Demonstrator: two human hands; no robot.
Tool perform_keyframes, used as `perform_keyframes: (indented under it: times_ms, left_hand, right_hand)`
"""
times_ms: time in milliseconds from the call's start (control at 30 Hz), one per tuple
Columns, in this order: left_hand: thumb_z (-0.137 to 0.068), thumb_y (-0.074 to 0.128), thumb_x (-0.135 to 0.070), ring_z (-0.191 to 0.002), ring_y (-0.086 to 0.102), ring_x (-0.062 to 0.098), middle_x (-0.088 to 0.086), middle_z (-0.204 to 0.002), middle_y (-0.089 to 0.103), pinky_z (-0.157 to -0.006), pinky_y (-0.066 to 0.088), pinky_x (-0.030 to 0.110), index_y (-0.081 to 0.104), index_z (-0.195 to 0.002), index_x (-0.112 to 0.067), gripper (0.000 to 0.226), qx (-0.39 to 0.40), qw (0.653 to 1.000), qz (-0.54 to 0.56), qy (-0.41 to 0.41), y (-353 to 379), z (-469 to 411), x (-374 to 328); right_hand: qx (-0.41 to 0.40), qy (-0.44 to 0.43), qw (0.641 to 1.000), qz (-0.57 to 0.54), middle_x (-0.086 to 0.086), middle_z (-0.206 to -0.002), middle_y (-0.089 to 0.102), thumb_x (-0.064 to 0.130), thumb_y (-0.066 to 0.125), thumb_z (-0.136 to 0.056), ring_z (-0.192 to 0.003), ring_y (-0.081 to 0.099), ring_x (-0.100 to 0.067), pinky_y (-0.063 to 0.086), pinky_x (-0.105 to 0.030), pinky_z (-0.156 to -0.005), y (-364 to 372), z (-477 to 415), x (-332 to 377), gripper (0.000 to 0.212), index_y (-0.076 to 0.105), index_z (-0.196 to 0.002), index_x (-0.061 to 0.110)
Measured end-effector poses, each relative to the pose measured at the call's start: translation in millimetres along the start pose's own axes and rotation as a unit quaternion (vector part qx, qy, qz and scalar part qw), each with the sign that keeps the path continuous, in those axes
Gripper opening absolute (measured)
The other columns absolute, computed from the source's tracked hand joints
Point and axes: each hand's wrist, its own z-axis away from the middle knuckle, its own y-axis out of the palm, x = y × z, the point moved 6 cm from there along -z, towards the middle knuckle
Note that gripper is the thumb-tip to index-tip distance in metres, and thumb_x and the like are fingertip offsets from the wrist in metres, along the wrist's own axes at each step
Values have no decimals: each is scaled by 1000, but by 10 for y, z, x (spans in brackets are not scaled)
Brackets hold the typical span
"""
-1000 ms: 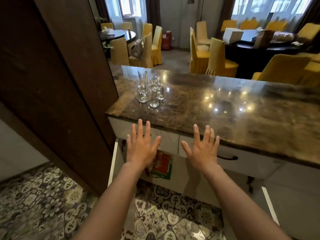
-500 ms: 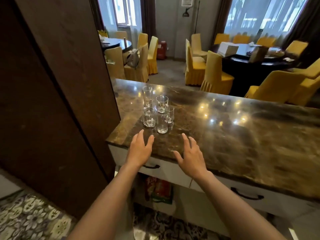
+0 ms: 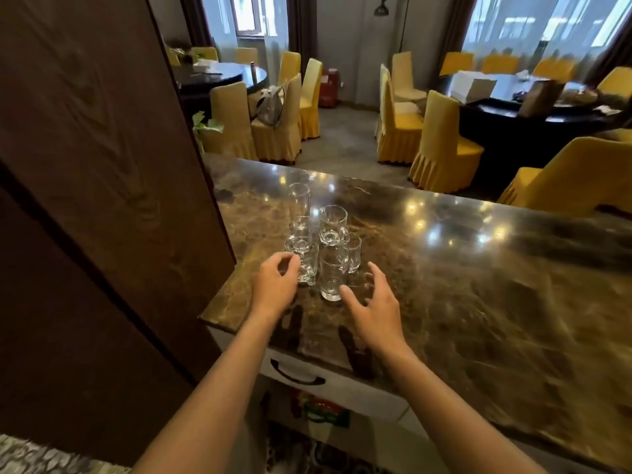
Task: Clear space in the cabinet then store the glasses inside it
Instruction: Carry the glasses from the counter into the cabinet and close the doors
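Note:
Several clear glasses (image 3: 319, 241) stand bunched together on the brown marble counter (image 3: 461, 285), near its left end. My left hand (image 3: 276, 287) is at the left side of the front-left glass (image 3: 305, 266), fingers loosely curled beside it, not around it. My right hand (image 3: 371, 302) hovers to the right of the front glass (image 3: 331, 277) with fingers spread, thumb close to its base. Below the counter the cabinet opening (image 3: 362, 436) shows a red and green packet (image 3: 323, 410) inside.
A tall dark wooden panel (image 3: 102, 200) rises right beside the counter's left end. A white drawer with a black handle (image 3: 297, 375) sits under the counter edge. Yellow-covered chairs (image 3: 441, 145) and dark round tables fill the room beyond. Patterned floor tiles lie below.
Both hands have moved forward from the counter's front edge to the glasses. The left fingers have curled beside the front-left glass. The view has risen and come closer.

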Motion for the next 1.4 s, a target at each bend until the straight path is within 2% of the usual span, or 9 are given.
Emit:
perform_keyframes:
  times_ms: [267, 400, 500, 600, 700, 867, 967, 1067, 1400]
  left_hand:
    - [-91, 64, -44, -104, 65, 2, -18, -110, 68, -80, 43, 10, 66, -132, -25, 45, -48, 999, -10, 17, 63, -472, -276]
    - [-91, 66, -43, -124, 60, 14, -5, -136, 64, -103, 48, 30, 55, -144, -24, 57, -33, 999, -19, -10, 69, -776, -273]
    - [-91, 66, -46, -141, 46, 24, -1, -153, 50, -113, 43, 52, 41, -153, -29, 69, -5, 998, -41, -41, 100, -1067, -241]
    - [-89, 70, -43, -145, 41, 27, 2, -159, 43, -114, 41, 52, 31, -157, -28, 80, 16, 998, -52, -44, 147, -1371, -219]
    - [-87, 74, -42, -147, 37, 29, 7, -161, 38, -117, 38, 49, 23, -160, -22, 91, 32, 997, -43, -50, 209, -1676, -185]
    - [-80, 83, -41, -149, 34, 30, 6, -164, 34, -118, 35, 49, 20, -160, -19, 104, 74, 996, -36, -46, 376, -2091, -114]
    - [-77, 86, -40, -147, 36, 31, 7, -161, 38, -117, 37, 51, 24, -159, -20, 105, 96, 994, -36, -40, 477, -2246, -60]
    - [-75, 88, -37, -141, 44, 29, 6, -152, 49, -114, 41, 50, 33, -154, -20, 98, 94, 995, -27, -27, 563, -2310, -37]
    - [-76, 87, -31, -127, 53, 24, 0, -131, 60, -106, 46, 43, 51, -138, -20, 73, 56, 998, 15, -12, 589, -2354, 33]
  right_hand:
    - [11, -40, 998, -54, 7, -151, 47, 50, 73, -85, -131, 43, -2, 37, -24, -105, 206, -325, 116, 79, 36, -152, 32]
    - [8, -43, 997, -69, 9, -148, 49, 46, 77, -84, -131, 45, -1, 41, -24, -107, 293, -364, 113, 80, 38, -151, 31]
    - [-7, -43, 997, -70, 22, -143, 44, 48, 78, -82, -129, 38, 9, 31, -7, -101, 341, -378, 101, 82, 37, -152, 34]
    - [-18, -29, 997, -71, 20, -145, 45, 46, 79, -82, -132, 40, 5, 33, -12, -104, 396, -407, 69, 82, 38, -152, 32]
    - [-43, -25, 997, -61, 15, -145, 50, 45, 81, -81, -133, 46, 0, 37, -16, -105, 415, -391, 73, 81, 42, -151, 31]
    - [-92, 3, 995, -40, 20, -138, 54, 49, 81, -77, -127, 48, 4, 30, 1, -95, 455, -338, 92, 80, 46, -147, 33]
    - [-108, 8, 994, -36, 22, -136, 55, 48, 83, -76, -127, 51, 3, 36, -7, -101, 472, -343, 104, 81, 48, -147, 32]
    - [-119, 13, 992, -33, 17, -139, 58, 48, 84, -75, -128, 53, 2, 43, -16, -105, 495, -330, 88, 82, 49, -147, 30]
    - [-150, 27, 988, -19, 14, -134, 62, 47, 84, -76, -125, 56, 1, 43, -11, -102, 570, -324, 66, 77, 52, -143, 27]
